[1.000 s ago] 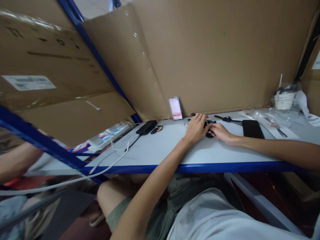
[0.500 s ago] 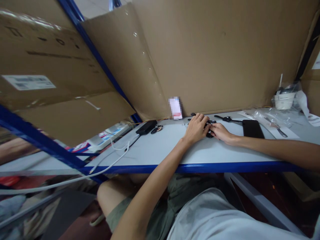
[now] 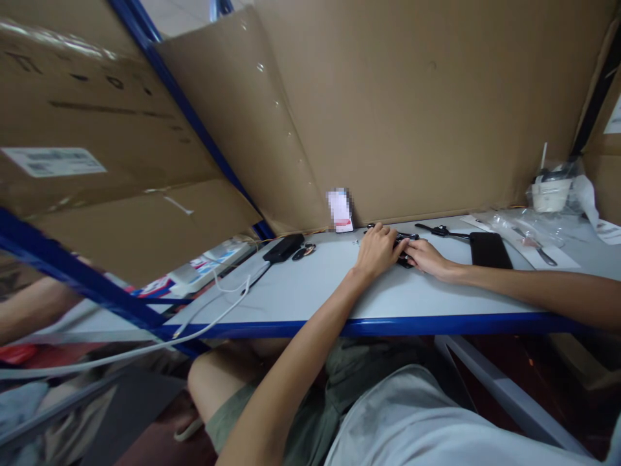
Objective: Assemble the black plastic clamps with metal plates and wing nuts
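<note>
Both my hands rest on the grey table (image 3: pixel 310 291) near its back edge. My left hand (image 3: pixel 377 251) lies knuckles up, fingers curled over a small black part (image 3: pixel 403 249). My right hand (image 3: pixel 425 255) meets it from the right, fingers pinched on the same black part. The part is mostly hidden between the two hands, and I cannot make out its shape.
A black phone (image 3: pixel 490 250) lies just right of my hands, a black strap-like piece (image 3: pixel 439 230) behind them. A black charger (image 3: pixel 284 247) and white cables (image 3: pixel 218 304) lie at the left. Cardboard sheets (image 3: pixel 412 110) wall the back. Plastic bags (image 3: pixel 528 228) sit far right. A co-worker's arm (image 3: pixel 29 310) shows at far left.
My left hand's fingers have curled in and drawn slightly toward me over the black part. The right hand stays in place. The co-worker's arm at the left has shifted.
</note>
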